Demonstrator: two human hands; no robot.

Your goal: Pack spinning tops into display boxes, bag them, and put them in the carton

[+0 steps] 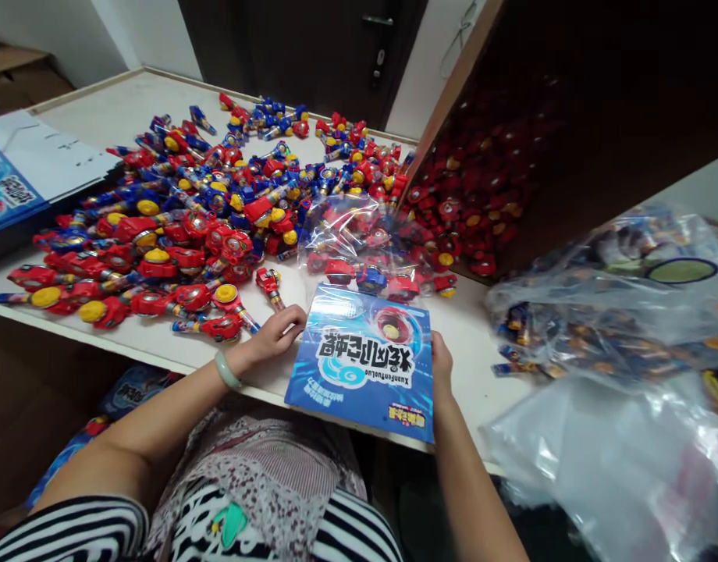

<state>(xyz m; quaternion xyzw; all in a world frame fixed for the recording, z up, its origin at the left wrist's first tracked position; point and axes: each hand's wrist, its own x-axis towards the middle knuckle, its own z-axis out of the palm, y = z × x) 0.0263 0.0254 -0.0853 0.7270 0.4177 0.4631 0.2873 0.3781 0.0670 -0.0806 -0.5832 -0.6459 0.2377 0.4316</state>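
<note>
A blue printed box [364,363] lies at the table's front edge, its lettering upside down to me. Clear plastic wrap [347,234] rises behind it, with red and blue toys in a row inside. My left hand [282,332], a bracelet on its wrist, is at the box's left edge with fingers curled together; what they pinch is too small to make out. My right hand [442,363] grips the box's right edge, its fingers partly hidden behind it. Just beyond my left hand lies a single red toy [269,286].
A large pile of red, blue and yellow toys [218,187] covers the table's middle and left. Flat printed sheets [48,168] are stacked at the far left. Plastic bags of toys [616,297] stand at the right, beside a dark upright panel [570,117].
</note>
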